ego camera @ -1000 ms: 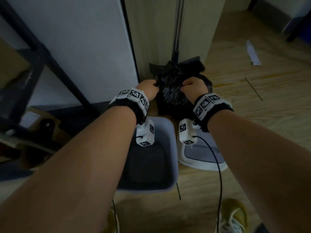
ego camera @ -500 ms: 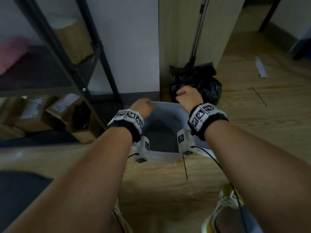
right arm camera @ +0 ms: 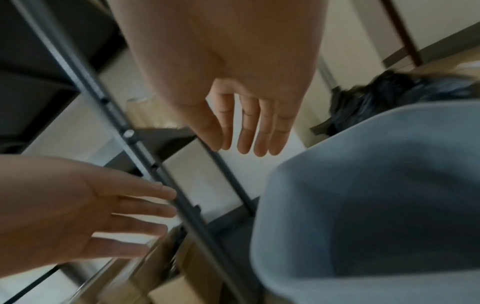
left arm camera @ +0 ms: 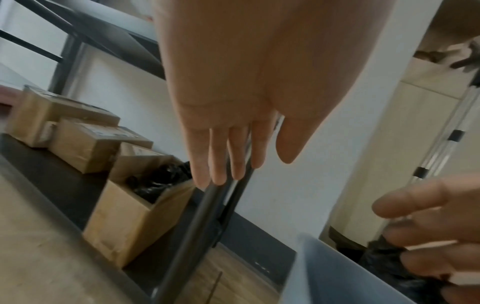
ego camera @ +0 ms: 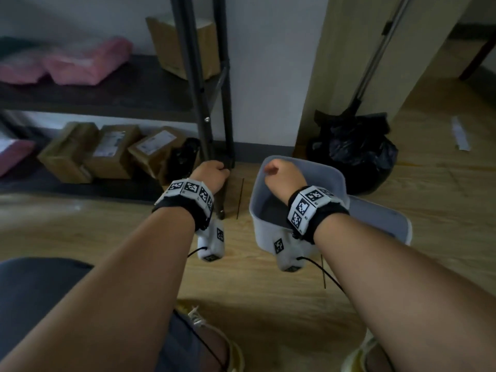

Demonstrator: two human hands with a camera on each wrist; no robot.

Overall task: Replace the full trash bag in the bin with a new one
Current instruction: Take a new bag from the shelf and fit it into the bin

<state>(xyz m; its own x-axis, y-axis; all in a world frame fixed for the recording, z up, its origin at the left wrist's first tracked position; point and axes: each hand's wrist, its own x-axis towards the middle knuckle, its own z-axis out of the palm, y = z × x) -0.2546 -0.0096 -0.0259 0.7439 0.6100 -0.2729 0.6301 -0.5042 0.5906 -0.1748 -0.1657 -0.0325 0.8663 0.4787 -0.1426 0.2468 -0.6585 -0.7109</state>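
Observation:
The full black trash bag [ego camera: 357,151] sits tied on the floor against the wooden panel, behind the grey bin [ego camera: 341,181], which has no liner. My right hand [ego camera: 280,174] hovers over the bin's left rim, and in the right wrist view its fingers [right arm camera: 259,142] hang straight and hold nothing. My left hand [ego camera: 213,173] is at the foot of the black shelf post [ego camera: 200,103], fingers [left arm camera: 221,164] straight and empty. Just left of it an open cardboard box [ego camera: 163,170] holds black plastic bags [left arm camera: 155,183].
The bin's lid [ego camera: 381,218] lies on the floor to the bin's right. Sealed cardboard boxes [ego camera: 107,151] line the shelf's bottom level. A metal broom handle [ego camera: 375,57] leans by the panel. A scrap of paper [ego camera: 460,135] lies far right. My shoes are below.
Both hands have let go of the black trash bag and moved left and toward me. The left hand now reaches the shelf post, and the view has swung left.

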